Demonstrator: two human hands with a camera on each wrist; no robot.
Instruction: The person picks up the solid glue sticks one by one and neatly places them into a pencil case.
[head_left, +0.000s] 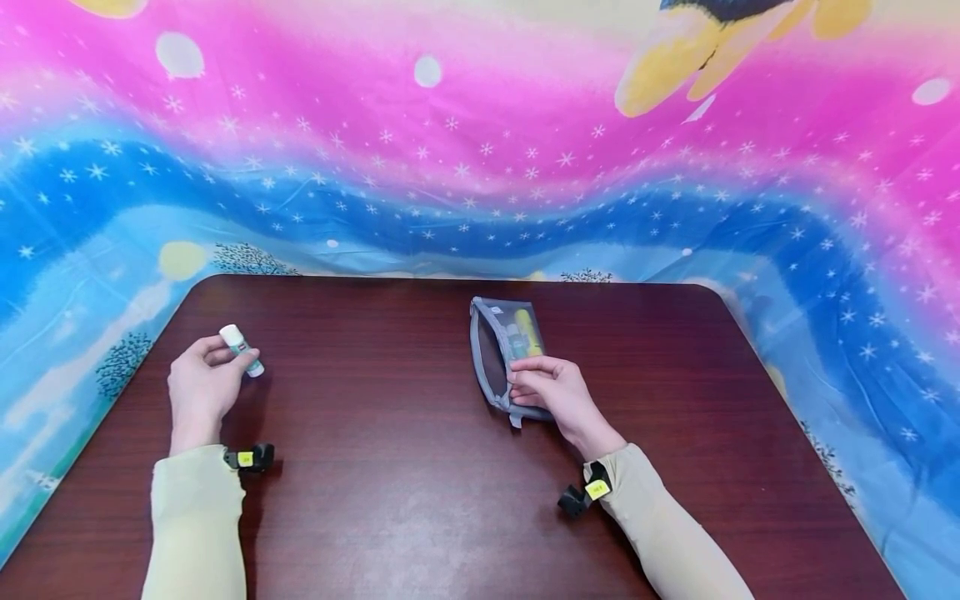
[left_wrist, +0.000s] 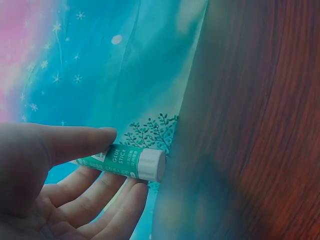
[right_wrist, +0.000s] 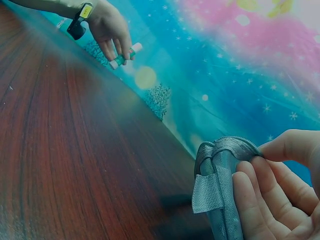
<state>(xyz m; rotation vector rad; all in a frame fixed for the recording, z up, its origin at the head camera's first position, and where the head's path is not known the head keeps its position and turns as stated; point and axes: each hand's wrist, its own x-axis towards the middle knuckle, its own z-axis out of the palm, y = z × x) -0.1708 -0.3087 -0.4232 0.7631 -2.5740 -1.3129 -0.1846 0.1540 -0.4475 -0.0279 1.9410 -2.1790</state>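
Note:
At the left of the head view my left hand (head_left: 204, 379) pinches a glue stick (head_left: 242, 350) between thumb and fingers, above the table. Its label reads "GLUE STICK" in the left wrist view, where the green tube (left_wrist: 120, 159) has a white cap. Right of the table's middle, my right hand (head_left: 557, 393) pinches the edge of a grey zip pouch (head_left: 480, 358). The pouch's zipped mouth gapes toward the left. Through its see-through side show a yellow item (head_left: 527, 332) and something pale beside it, whose kind I cannot tell. The right wrist view shows the pouch's fabric tab (right_wrist: 207, 194) close up.
A dark red-brown wooden table (head_left: 375, 467) lies under both hands. Behind it and along its sides hangs a colourful printed cloth (head_left: 420, 183). Each wrist wears a small black camera (head_left: 261, 457) on a strap over the sleeve.

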